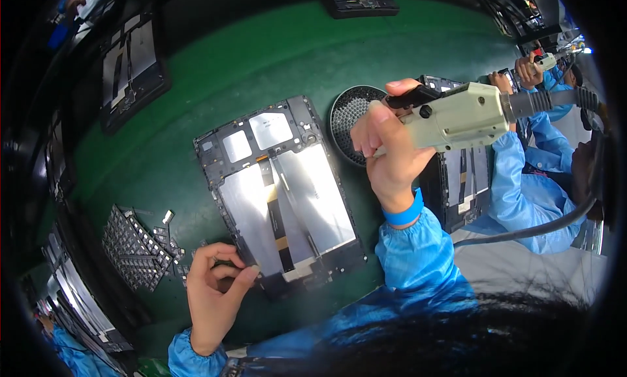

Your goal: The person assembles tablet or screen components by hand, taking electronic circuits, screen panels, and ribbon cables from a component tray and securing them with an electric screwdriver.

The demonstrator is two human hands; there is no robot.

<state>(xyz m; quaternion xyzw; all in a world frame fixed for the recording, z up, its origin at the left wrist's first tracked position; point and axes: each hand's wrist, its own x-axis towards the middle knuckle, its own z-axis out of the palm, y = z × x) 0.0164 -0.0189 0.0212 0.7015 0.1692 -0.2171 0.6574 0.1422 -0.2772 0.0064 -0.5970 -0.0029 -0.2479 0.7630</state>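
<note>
A tablet housing (pixel 261 181) with silvery plates and a dark ribbon cable lies at a slant on the green bench in front of me. At its lower left edge is my left hand (pixel 215 292), fingers curled and thumb pinching the rim. My right hand (pixel 395 142) is wrapped round a pale electric screwdriver (pixel 457 119), whose body points off to the right into a grey cable. Below that hand, a round dish (pixel 339 115) with a grid of small holes and dark bits along its rim is partly covered. The screwdriver's tip is hidden behind my fingers.
Small black parts on strips (pixel 137 250) lie left of the housing. Another tablet housing (pixel 467 181) sits at the right, near a co-worker's blue sleeve (pixel 509 174). More housings (pixel 134 70) stand beyond a dark rail on the left. The thick screwdriver cable (pixel 542 227) loops at the right.
</note>
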